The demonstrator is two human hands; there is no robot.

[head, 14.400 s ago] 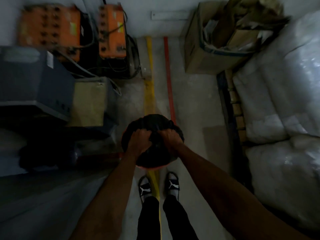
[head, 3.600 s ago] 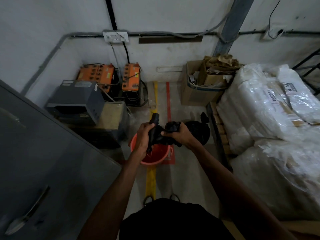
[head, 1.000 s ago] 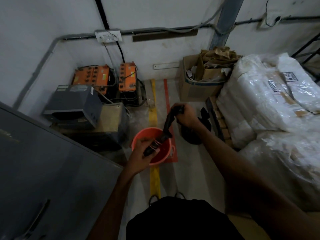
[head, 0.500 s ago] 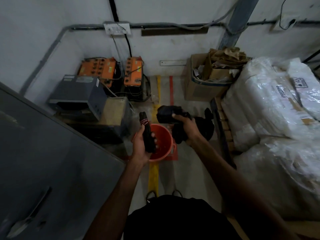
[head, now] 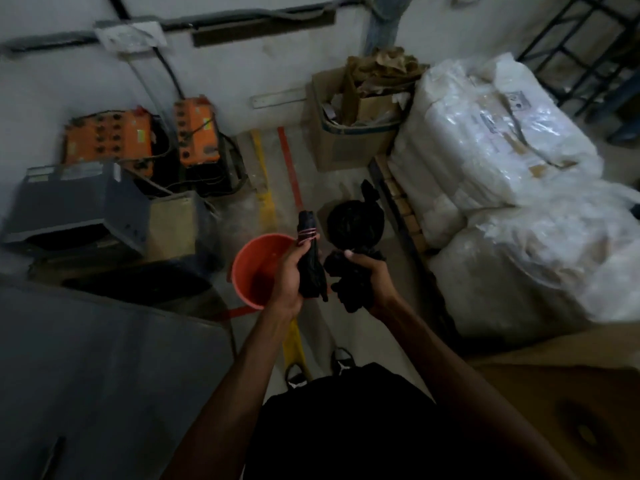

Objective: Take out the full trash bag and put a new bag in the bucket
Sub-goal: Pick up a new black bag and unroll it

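Nearest the camera, a roll of black bags was held upright in the left hand, the fingers wrapped round its lower half so that the end bound with a pinkish band stood clear above the grip. Just beside it, a loose black bag was bunched in the right hand, the fingers curled round the crumpled plastic. One bag was probably kept apart from the roll in this way so that it could be shaken open without the rest unwinding, though the dim light made it hard to be sure that the bunch was a single bag.

Below and just beyond the left hand, the orange bucket stood upright on the floor with no liner visible inside, which suggested that the first half of the task was done and that the bucket was left directly underneath so the new bag could be dropped straight in. The next step was judged to call for the roll to be set down or tucked away, since both hands would be needed to spread the mouth of the bag over the rim.

A little farther off, the full trash bag sat on the floor beside the bucket, its neck knotted and pointing up, evidently parked out of the way against a wooden pallet loaded with white sacks. Against the far wall, a cardboard box of scrap and two orange batteries were seen.
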